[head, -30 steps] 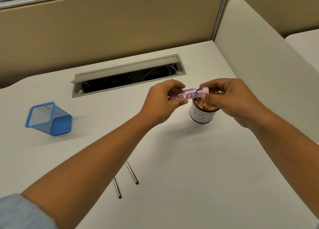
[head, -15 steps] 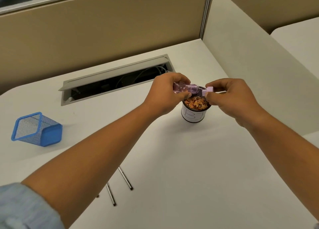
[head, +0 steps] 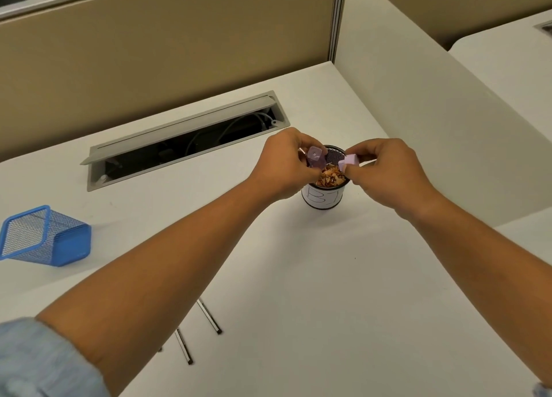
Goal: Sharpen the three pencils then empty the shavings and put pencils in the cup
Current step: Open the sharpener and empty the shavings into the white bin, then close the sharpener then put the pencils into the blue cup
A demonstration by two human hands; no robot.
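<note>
A blue mesh cup (head: pixel 44 236) sits near the left edge of the white desk (head: pixel 328 277), well apart from everything else. My rolled-up pale blue sleeve (head: pixel 35 360) fills the near left corner of the view. Beside it, the ends of two pencils (head: pixel 210 317) poke out from under my left forearm, lying flat toward the desk's near edge; a third tip barely shows next to them, too small to be sure of. Toward the far edge, a grey cable hatch (head: pixel 185 136) stands open, with wires visible inside. Just right of it, my left hand (head: pixel 283 166) curls round the sharpener barrel (head: pixel 315 157), a see-through purple tube, and holds it tipped over the left rim of the bin (head: pixel 324 198). The bin is a small round mesh pot with a white handwritten label, standing upright near the desk's far right corner. Orange-brown shavings (head: pixel 330 178) are heaped inside it almost to the rim. Over the bin's right rim, my right hand (head: pixel 391 175) pinches the sharpener head (head: pixel 348 163), a small lilac block, between thumb and fingertips. Barrel and head are held close together but apart, not joined. A cream partition (head: pixel 418 97) rises along the desk's right edge.
</note>
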